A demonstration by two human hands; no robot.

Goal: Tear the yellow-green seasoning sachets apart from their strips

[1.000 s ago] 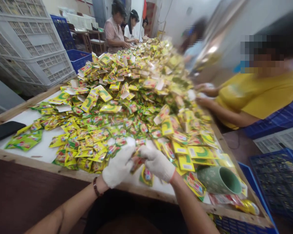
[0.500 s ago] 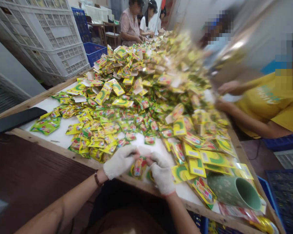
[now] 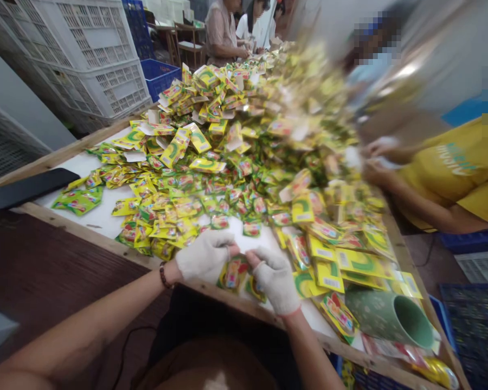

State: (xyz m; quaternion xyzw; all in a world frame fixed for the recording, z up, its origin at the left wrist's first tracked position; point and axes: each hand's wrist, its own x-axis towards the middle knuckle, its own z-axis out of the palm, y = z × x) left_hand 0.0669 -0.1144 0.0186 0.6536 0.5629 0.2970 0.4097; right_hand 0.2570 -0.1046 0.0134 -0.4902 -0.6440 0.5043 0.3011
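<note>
Both of my hands wear white gloves with bare fingertips, close together over the near edge of the table. My left hand (image 3: 206, 254) is closed, thumb and fingers pinched. My right hand (image 3: 273, 279) pinches likewise, its fingertips a little apart from the left ones. Whatever is between the fingers is too small or blurred to make out. Just under the fingertips is a red, green and yellow packet (image 3: 232, 273); I cannot tell whether they grip its top edge. Another packet (image 3: 255, 288) lies partly hidden beside my right hand.
A large heap of small packets and yellow cartons (image 3: 211, 138) covers much of the table. Flat yellow cards (image 3: 329, 275) and a green cup (image 3: 390, 317) on its side lie right. A black phone (image 3: 32, 187) rests left. Co-workers sit along the table; crates (image 3: 101, 59) stand left.
My fingertips have drawn slightly apart, and the pale bit seen between them is no longer visible. The whole view has shifted a little.
</note>
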